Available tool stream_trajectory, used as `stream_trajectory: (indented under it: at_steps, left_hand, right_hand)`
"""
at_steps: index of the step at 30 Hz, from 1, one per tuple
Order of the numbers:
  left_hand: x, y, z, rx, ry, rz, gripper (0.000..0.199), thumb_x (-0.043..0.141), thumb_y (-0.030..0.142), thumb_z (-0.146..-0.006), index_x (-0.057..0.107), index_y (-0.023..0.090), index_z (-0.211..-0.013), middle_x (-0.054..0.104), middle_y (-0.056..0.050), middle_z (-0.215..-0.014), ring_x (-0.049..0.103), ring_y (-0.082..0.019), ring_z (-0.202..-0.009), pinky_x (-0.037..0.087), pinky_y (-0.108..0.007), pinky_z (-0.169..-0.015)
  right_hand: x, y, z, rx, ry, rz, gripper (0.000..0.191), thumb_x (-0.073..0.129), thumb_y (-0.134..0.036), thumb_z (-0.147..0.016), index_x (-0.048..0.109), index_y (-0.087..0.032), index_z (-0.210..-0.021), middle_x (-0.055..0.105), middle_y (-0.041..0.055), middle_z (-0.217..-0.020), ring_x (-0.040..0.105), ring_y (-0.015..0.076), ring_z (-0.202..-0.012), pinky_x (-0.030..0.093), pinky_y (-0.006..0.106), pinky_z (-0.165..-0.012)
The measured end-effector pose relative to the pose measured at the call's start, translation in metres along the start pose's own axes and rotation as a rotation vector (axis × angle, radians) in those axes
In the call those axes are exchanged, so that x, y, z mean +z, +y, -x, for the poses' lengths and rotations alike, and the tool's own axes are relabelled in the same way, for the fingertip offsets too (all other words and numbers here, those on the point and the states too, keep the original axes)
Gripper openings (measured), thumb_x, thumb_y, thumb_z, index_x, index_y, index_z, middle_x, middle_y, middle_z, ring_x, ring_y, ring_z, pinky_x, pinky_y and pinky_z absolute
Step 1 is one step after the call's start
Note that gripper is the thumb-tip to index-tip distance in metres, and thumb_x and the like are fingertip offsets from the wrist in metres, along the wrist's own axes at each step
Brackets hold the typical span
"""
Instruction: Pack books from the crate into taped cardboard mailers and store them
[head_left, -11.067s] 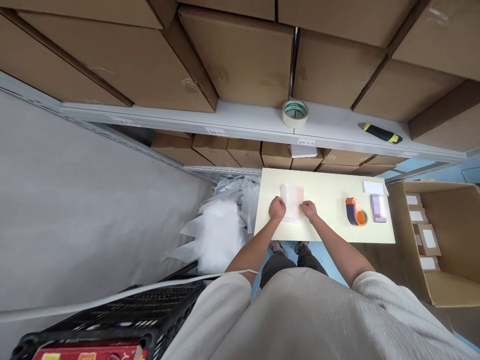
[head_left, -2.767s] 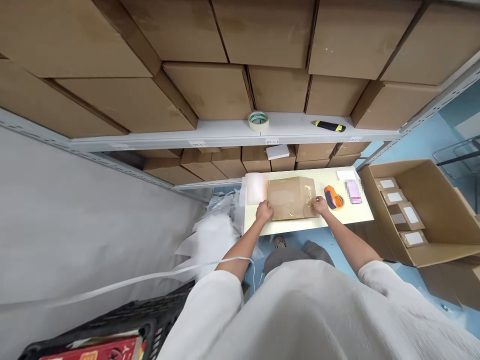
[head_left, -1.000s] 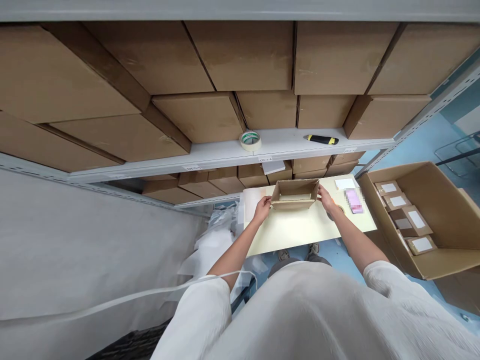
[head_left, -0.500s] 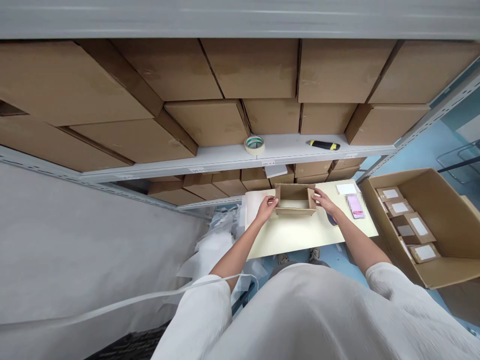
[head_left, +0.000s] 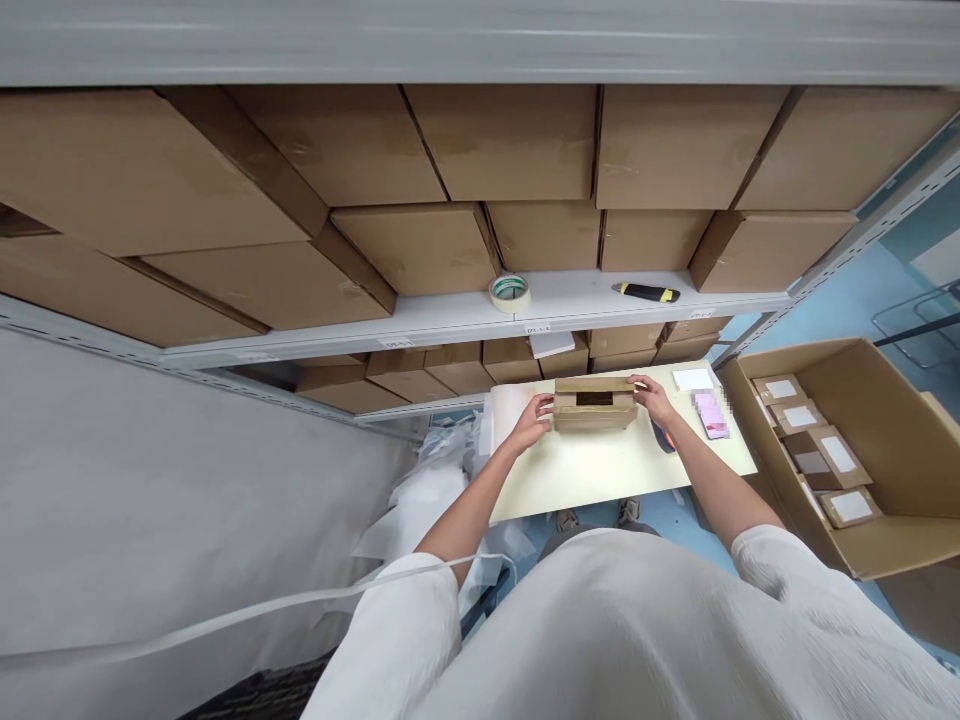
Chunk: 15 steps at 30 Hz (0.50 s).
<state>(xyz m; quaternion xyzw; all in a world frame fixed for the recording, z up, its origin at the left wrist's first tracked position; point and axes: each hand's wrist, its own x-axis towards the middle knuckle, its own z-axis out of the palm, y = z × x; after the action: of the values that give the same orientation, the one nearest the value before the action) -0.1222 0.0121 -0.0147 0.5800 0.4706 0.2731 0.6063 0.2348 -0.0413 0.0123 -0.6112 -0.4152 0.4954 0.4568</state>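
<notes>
A small cardboard box (head_left: 596, 417) is above the cream-coloured tabletop (head_left: 570, 475), its end flaps folded inward and a dark gap showing in the middle of its top. At the box's left end is my left hand (head_left: 531, 424), fingers bent against the side. My right hand (head_left: 652, 397) grips the right end, its fingers at the far corner. Between them the two hands hold the box. Just beside my right wrist lies a dark, round-edged object (head_left: 663, 438), partly covered by the forearm.
On the shelf (head_left: 562, 295) ahead lie a tape roll (head_left: 509, 293) and a yellow-black utility knife (head_left: 646, 292), below stacked cartons (head_left: 502, 145). White labels (head_left: 692, 379) and a pink item (head_left: 709, 413) are at the table's right. A large open carton (head_left: 900, 450) holds several labelled boxes.
The box's end flaps have folded inward, narrowing its wide opening to a small gap. Both hands have stayed at its ends, with the fingers shifted slightly.
</notes>
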Motion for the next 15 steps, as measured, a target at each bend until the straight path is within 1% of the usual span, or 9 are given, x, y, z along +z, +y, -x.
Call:
stream_trajectory:
  at_steps: [1,3,6,9,12,15]
  left_hand:
    - [0.001,0.000,0.001,-0.001,0.002,0.007,0.074,0.082,0.021,-0.076,0.055,0.025,-0.145,0.062,-0.016,-0.148,0.066,-0.028,-0.130,0.056,-0.045,-0.108]
    - [0.004,0.001,0.000,-0.016,0.045,0.008,0.078,0.085,0.032,-0.082,0.050,0.024,-0.151,0.063,-0.017,-0.147,0.067,-0.027,-0.128,0.055,-0.044,-0.109]
    - [0.012,0.004,-0.004,-0.067,0.133,-0.067,0.075,0.077,0.048,-0.093,0.047,0.023,-0.157,0.065,-0.018,-0.145,0.069,-0.025,-0.124,0.054,-0.040,-0.109]
    - [0.021,0.010,-0.008,-0.064,0.161,-0.164,0.072,0.071,0.049,-0.098,0.048,0.024,-0.162,0.067,-0.017,-0.144,0.071,-0.025,-0.119,0.054,-0.039,-0.106]
    - [0.026,0.016,-0.009,-0.020,0.132,-0.226,0.072,0.068,0.046,-0.100,0.047,0.027,-0.166,0.071,-0.013,-0.140,0.072,-0.025,-0.113,0.054,-0.037,-0.104]
    - [0.026,0.018,-0.004,-0.020,0.098,-0.272,0.073,0.067,0.045,-0.101,0.045,0.027,-0.168,0.073,-0.011,-0.137,0.072,-0.023,-0.106,0.054,-0.035,-0.102]
  right_hand:
    - [0.000,-0.002,0.001,0.009,0.003,-0.006,0.040,0.061,-0.042,-0.078,0.070,-0.027,-0.114,0.070,0.0067,-0.138,0.064,0.0276,-0.124,0.055,0.043,-0.102]
    - [0.001,-0.005,0.004,0.016,0.008,-0.013,0.035,0.058,-0.048,-0.086,0.072,-0.028,-0.111,0.070,0.0055,-0.139,0.062,0.0273,-0.129,0.054,0.043,-0.105]
    - [0.003,-0.009,0.009,0.047,0.000,-0.001,0.039,0.062,-0.059,-0.090,0.071,-0.029,-0.112,0.070,0.0051,-0.141,0.061,0.0270,-0.131,0.054,0.042,-0.105]
    - [0.006,-0.007,0.013,0.073,-0.017,0.029,0.047,0.071,-0.064,-0.086,0.067,-0.030,-0.120,0.068,0.0064,-0.144,0.063,0.0273,-0.127,0.056,0.043,-0.103]
    - [0.006,0.000,0.014,0.014,-0.021,0.094,0.057,0.080,-0.056,-0.079,0.064,-0.031,-0.127,0.065,0.0064,-0.148,0.063,0.0274,-0.128,0.055,0.045,-0.107]
    - [0.003,0.008,0.015,-0.036,-0.010,0.141,0.057,0.081,-0.052,-0.075,0.064,-0.031,-0.126,0.062,0.0057,-0.151,0.062,0.0271,-0.129,0.053,0.047,-0.111]
